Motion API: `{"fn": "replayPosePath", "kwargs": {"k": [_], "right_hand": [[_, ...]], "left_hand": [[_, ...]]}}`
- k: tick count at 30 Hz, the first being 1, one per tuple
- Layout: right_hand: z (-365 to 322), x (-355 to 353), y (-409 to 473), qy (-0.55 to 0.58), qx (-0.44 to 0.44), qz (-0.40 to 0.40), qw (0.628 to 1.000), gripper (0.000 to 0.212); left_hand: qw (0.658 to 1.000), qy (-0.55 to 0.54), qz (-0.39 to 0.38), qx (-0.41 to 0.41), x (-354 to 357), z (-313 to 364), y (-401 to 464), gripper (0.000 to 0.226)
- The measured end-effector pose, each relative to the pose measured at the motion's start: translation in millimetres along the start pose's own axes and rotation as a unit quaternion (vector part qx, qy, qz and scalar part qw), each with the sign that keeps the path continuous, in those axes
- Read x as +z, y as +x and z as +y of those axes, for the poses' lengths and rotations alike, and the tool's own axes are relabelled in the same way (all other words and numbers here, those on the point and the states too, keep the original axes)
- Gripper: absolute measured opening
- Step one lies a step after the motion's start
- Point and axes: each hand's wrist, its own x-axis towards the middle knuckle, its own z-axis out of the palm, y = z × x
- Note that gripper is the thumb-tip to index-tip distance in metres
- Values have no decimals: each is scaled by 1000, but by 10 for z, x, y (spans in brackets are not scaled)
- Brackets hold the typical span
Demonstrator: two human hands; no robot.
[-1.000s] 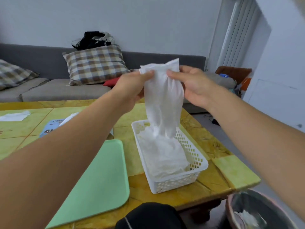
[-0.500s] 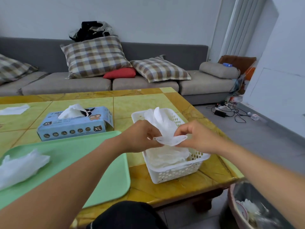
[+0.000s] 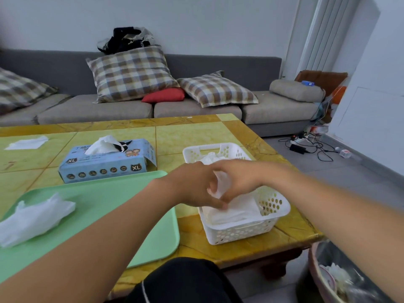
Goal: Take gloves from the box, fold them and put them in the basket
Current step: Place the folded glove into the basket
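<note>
A second ago I had this glove (image 3: 223, 182) hanging full length, high above the basket (image 3: 275, 212); half a second ago I had doubled it over between my hands, and now both hands have come down with it to the middle of the frame, right over the basket's near half. My left hand (image 3: 194, 184) curls round the folded bundle from the left, and my right hand (image 3: 237, 179) pinches it from the right, fingers bent over the white film, so neither has let go yet. The glove is a small wad between my palms, its lower edge touching or just above the stack of folded gloves (image 3: 234, 213) already lying in the basket; I cannot tell which. I judge the fold is done and the placing is under way. The box (image 3: 107, 161), left of centre, shows another glove poking from its slot, and a loose glove (image 3: 35, 217) waits on the green tray (image 3: 122, 200) at lower left, so more folding remains.
</note>
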Motion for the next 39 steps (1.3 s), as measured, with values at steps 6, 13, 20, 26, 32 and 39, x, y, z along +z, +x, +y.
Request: {"fn": "replayPosePath", "kwargs": {"k": [6, 13, 20, 26, 32, 39], "right_hand": [[-14, 282, 442, -4, 58, -85, 995, 123], [-586, -369, 342, -182, 114, -84, 973, 92], [-2266, -179, 886, -6, -166, 63, 984, 44], [-2752, 806, 1633, -70, -202, -10, 977, 78], [-2725, 759, 1916, -43, -177, -19, 983, 25], [-2316, 542, 1735, 360, -97, -14, 928, 32]], "left_hand": [[997, 11, -70, -42, 71, -204, 1, 43], [981, -109, 154, -36, -284, -759, -578, 17], [922, -112, 242, -281, -269, -1859, -1687, 27], [919, -117, 22, -376, -43, -2318, -2451, 86], [934, -110, -36, -338, 85, -2517, -2509, 88], [891, -317, 134, -296, 3, -2450, -2379, 18]]}}
